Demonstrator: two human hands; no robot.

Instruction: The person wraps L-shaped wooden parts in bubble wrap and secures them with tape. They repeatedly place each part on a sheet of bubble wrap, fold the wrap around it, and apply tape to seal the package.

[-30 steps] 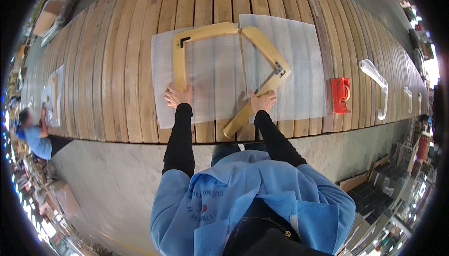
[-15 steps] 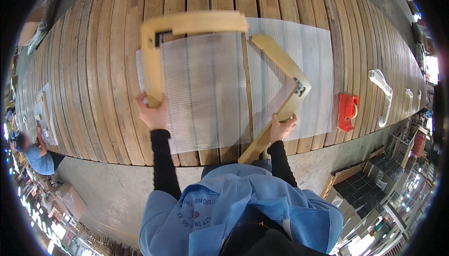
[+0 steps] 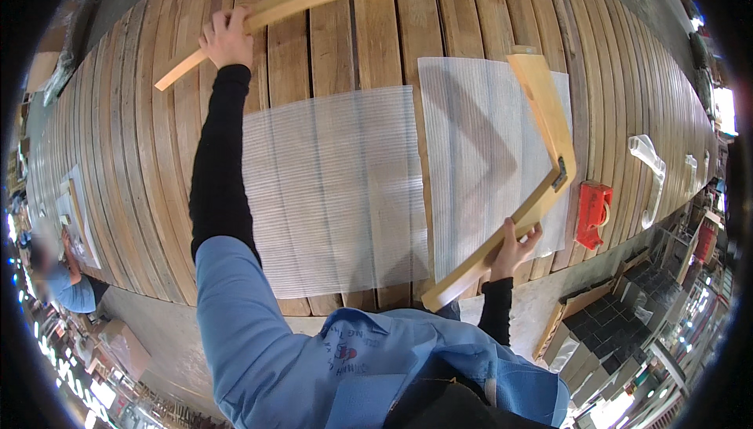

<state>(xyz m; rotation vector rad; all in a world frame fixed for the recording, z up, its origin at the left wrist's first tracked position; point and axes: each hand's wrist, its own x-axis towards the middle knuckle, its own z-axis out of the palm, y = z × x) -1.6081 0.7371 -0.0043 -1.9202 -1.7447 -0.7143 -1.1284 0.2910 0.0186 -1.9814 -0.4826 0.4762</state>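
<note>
From afar I view the plank bench (image 3: 333, 60) across the frame; two translucent sheets (image 3: 337, 194), centre; an angled wooden piece (image 3: 547, 119), right, gripped by the right hand (image 3: 514, 253); another wooden piece (image 3: 306, 3), upper left, gripped by the left hand (image 3: 227, 39).

"What does the left hand (image 3: 227, 37) hold?"
"An angled wooden piece (image 3: 310, 0), over the slatted table (image 3: 337, 52)."
"And the right hand (image 3: 514, 250)?"
"Another piece (image 3: 546, 115), raised above a translucent sheet (image 3: 463, 225) near the red tape dispenser (image 3: 590, 216)."
</note>
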